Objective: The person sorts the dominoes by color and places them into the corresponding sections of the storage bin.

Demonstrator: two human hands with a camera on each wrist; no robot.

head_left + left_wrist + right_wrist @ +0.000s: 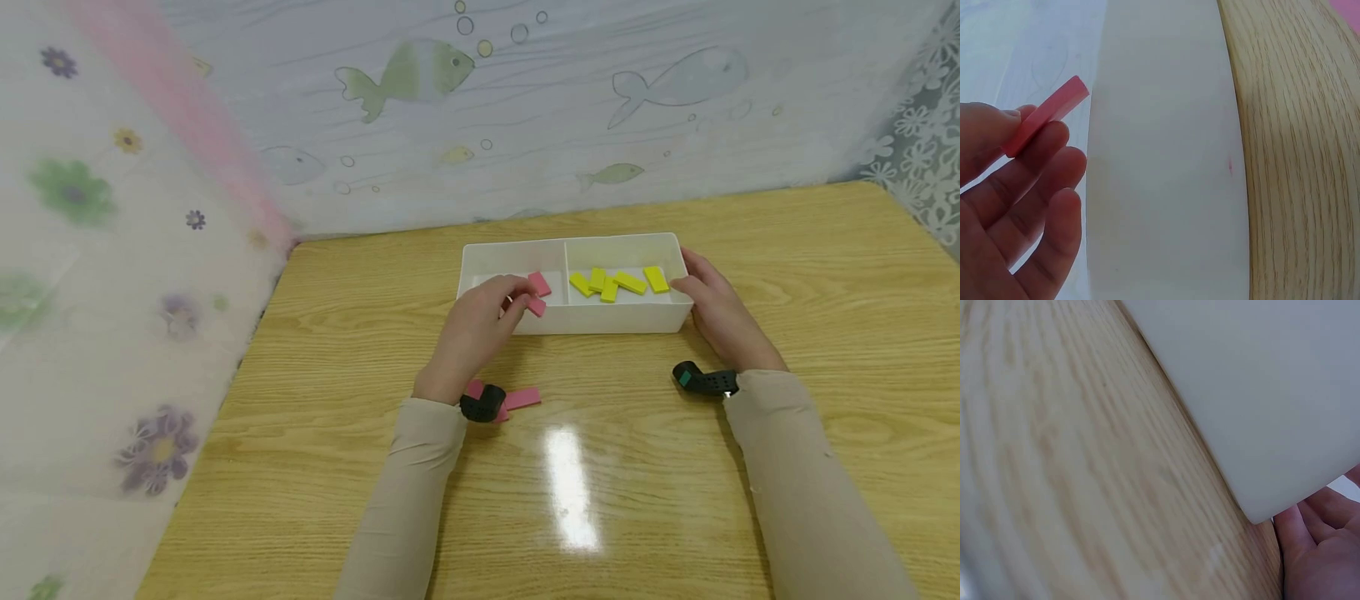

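A white two-compartment box (600, 320) stands on the table. Over its left compartment, my left hand (474, 332) pinches a small pink block (1047, 117) between thumb and fingertips, with the other fingers loosely bent in the left wrist view. Another pink block (539, 284) lies in that compartment, which the hand partly covers. Several yellow blocks (631, 283) are in the right compartment. At the box's right end, my right hand (723, 317) grips the wall, thumb at the rim and fingers around the outside; the right wrist view shows fingers against the box corner (1257, 509).
More pink blocks (522, 398) lie on the wooden table (600, 467) under the left wrist, partly hidden by a black wrist device (483, 404). A similar device (705, 380) is on the right wrist. A fish-patterned wall covering (525, 158) rises behind the table.
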